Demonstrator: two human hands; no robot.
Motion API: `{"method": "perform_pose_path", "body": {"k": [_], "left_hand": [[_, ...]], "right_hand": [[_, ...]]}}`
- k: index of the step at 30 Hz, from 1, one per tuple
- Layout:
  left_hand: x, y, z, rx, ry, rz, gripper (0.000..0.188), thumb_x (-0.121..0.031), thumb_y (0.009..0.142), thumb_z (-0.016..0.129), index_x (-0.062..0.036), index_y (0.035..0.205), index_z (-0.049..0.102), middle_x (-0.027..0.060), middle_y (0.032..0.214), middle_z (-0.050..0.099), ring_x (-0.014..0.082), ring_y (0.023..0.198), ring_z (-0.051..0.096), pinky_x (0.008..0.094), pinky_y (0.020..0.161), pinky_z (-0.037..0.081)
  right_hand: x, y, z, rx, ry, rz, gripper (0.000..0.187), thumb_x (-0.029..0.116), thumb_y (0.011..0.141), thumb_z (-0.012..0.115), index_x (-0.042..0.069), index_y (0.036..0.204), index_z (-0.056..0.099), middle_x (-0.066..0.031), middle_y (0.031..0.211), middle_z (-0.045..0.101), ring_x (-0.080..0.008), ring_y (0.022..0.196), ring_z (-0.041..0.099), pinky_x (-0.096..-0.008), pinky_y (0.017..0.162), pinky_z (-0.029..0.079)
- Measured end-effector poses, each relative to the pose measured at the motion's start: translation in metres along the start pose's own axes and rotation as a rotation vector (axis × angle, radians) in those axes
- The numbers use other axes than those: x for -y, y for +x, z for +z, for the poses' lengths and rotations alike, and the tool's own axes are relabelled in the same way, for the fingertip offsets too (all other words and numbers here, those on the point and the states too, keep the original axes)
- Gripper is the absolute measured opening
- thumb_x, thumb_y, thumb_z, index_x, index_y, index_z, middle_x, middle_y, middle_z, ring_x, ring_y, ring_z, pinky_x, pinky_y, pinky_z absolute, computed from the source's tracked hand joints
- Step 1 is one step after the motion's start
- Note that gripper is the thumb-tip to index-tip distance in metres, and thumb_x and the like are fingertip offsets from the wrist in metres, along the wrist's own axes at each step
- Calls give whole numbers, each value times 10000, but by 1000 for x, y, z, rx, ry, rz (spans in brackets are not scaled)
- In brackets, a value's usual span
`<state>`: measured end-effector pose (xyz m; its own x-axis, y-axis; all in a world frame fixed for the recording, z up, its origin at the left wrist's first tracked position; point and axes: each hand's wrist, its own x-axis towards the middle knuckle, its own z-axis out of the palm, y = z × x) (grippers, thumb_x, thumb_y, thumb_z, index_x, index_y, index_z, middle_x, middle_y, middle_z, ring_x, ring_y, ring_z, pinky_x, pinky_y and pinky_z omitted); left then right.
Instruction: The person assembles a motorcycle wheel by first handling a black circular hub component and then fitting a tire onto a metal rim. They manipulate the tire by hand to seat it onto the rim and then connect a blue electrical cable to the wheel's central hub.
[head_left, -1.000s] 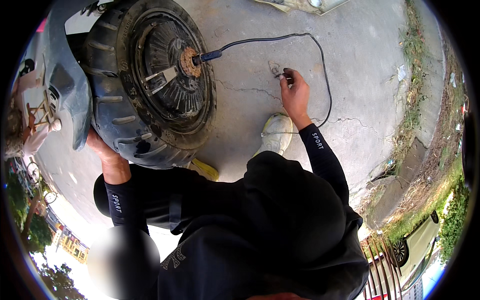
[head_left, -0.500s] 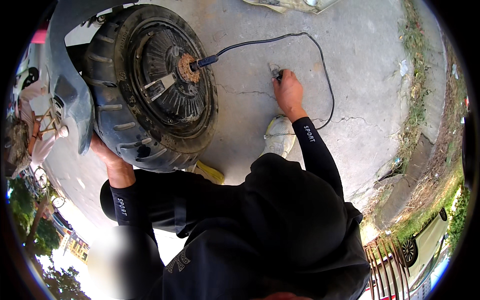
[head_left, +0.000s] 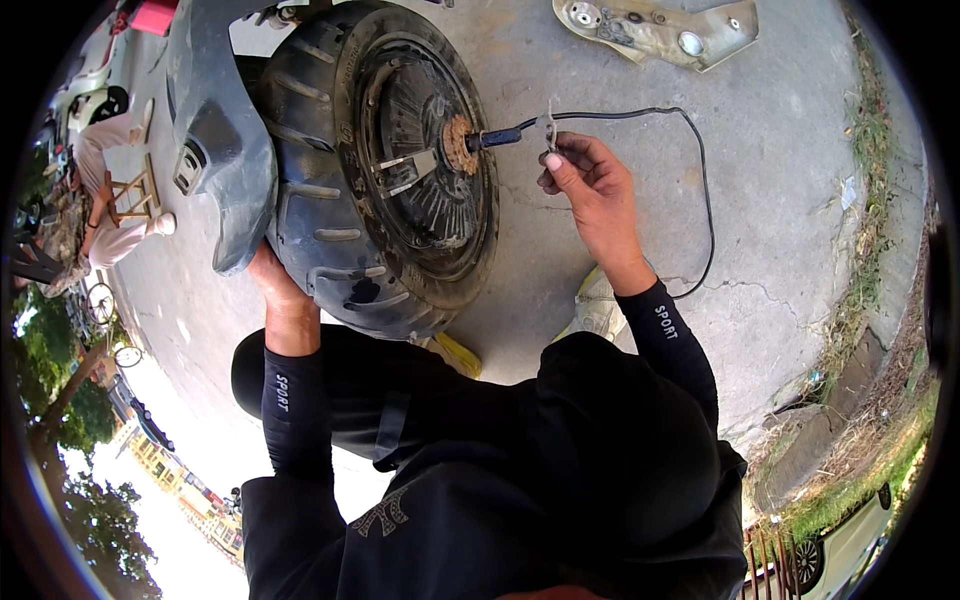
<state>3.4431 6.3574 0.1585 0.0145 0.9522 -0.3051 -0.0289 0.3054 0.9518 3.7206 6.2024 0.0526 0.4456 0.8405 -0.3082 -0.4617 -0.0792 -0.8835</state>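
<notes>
A hub-motor wheel with a black treaded tyre (head_left: 325,235) stands upright at left. Its dusty hub has a rusty toothed ring (head_left: 460,145) around the axle (head_left: 497,138), from whose end a black cable (head_left: 706,190) loops out to the right. My left hand (head_left: 282,290) is against the tyre's near left side, its fingers hidden behind the tyre and a grey plastic fender (head_left: 215,150). Just right of the axle end, my right hand (head_left: 600,205) pinches a small grey metal piece (head_left: 550,130) between thumb and fingers; its exact kind is unclear.
A beige plastic panel (head_left: 665,30) lies on the concrete at the far side. My shoe (head_left: 598,310) is beside the cable. Grass and a broken kerb (head_left: 835,430) run along the right. At far left a person (head_left: 110,220) sits on a stool.
My right hand has lifted from the ground and come up near the axle end with the small metal piece. The view has shifted; my left hand stays at the tyre.
</notes>
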Motion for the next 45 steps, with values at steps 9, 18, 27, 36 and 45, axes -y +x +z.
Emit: {"method": "perform_pose_path", "body": {"k": [9, 18, 27, 36, 45], "left_hand": [[1, -2, -5, 19, 35, 45, 751, -649, 985, 386, -98, 1497, 393, 107, 1409, 523, 266, 1248, 550, 426, 1054, 473], [3, 0, -8, 22, -25, 6, 731, -632, 989, 401, -97, 1488, 405, 112, 1404, 528, 272, 1237, 559, 432, 1044, 482], [11, -1, -25, 65, -57, 4, 768, -658, 984, 379, -80, 1489, 396, 114, 1399, 530, 269, 1231, 556, 427, 1042, 478], [11, 3, -24, 32, -35, 17, 770, -647, 991, 375, -79, 1511, 361, 120, 1433, 499, 271, 1252, 541, 428, 1054, 464], [9, -1, -12, 39, -28, 39, 725, -594, 1024, 347, -63, 1518, 348, 117, 1446, 492, 274, 1273, 531, 421, 1069, 449]], "right_hand": [[-16, 0, 24, -34, -324, -183, 230, 92, 938, 708, -12, 1114, 603, -74, 882, 693, -116, 766, 663, -266, 683, 540], [-15, 3, 26, -78, -922, -660, 270, 10, 895, 687, 22, 1136, 564, -167, 923, 663, -310, 728, 664, -354, 620, 526], [-6, -6, 35, -57, -878, -575, 306, -23, 862, 677, 1, 1140, 550, -188, 954, 646, -359, 761, 664, -417, 634, 525], [-19, -1, 32, -53, -850, -624, 284, -31, 866, 663, -9, 1121, 542, -207, 939, 662, -386, 721, 655, -426, 611, 523], [-13, -2, 39, -44, -987, -656, 260, 14, 865, 634, -21, 1106, 541, -156, 862, 603, -340, 736, 651, -413, 604, 542]]}}
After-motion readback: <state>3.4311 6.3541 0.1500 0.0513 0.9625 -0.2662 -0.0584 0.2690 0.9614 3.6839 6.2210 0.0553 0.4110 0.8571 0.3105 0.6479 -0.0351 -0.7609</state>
